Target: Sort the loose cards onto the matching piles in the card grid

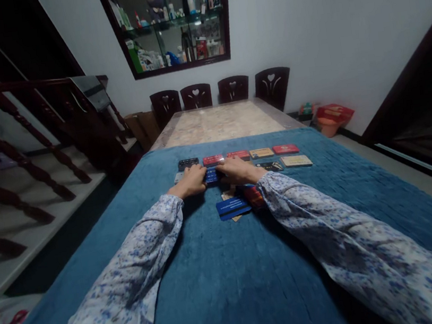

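Note:
My left hand (191, 181) and my right hand (238, 170) reach forward over the blue cloth. Between them lies a blue card (212, 175), in the front row; the fingers of each hand close on one of its side edges. Left of it, a pale card (178, 177) is partly hidden by my left hand. Behind stand a black card stack (188, 162) and a red card stack (213, 159). Closer to me, a loose pile has a blue card with a dark stripe (234, 208) on top; reddish cards (253, 197) lie partly under my right wrist.
Further right in the rows are a tan card (261, 153), a red card (285, 149), a black card (270, 166) and a cream card (296, 161). The blue cloth (224, 279) covers the near table; bare tabletop (226, 120) and several chairs (233, 88) lie beyond.

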Demonstrator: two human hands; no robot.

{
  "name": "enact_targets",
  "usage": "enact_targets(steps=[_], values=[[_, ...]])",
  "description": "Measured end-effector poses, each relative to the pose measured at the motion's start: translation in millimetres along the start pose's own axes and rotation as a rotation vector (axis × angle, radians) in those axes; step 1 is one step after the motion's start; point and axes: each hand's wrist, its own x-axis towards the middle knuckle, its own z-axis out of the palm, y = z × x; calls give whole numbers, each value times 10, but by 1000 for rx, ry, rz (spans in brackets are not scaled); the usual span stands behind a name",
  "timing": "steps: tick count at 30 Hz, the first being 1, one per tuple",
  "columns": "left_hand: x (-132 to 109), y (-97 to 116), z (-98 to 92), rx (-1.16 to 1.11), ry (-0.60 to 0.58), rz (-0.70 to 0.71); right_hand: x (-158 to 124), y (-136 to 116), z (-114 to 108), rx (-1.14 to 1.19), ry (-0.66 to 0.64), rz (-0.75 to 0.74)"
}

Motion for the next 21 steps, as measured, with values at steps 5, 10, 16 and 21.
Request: enact_targets(steps=[5,10,16,21], values=[[149,-15,-9,-10,-31,10,108,67,30,-11,-57,13],[251,-24,2,-24,-94,28,184,120,70,-4,-108,19],[348,-73,15,-43,-141,9,215,110,82,13,-116,28],[366,-68,-30,-39,-173,22,248,94,53,23,-129,27]])
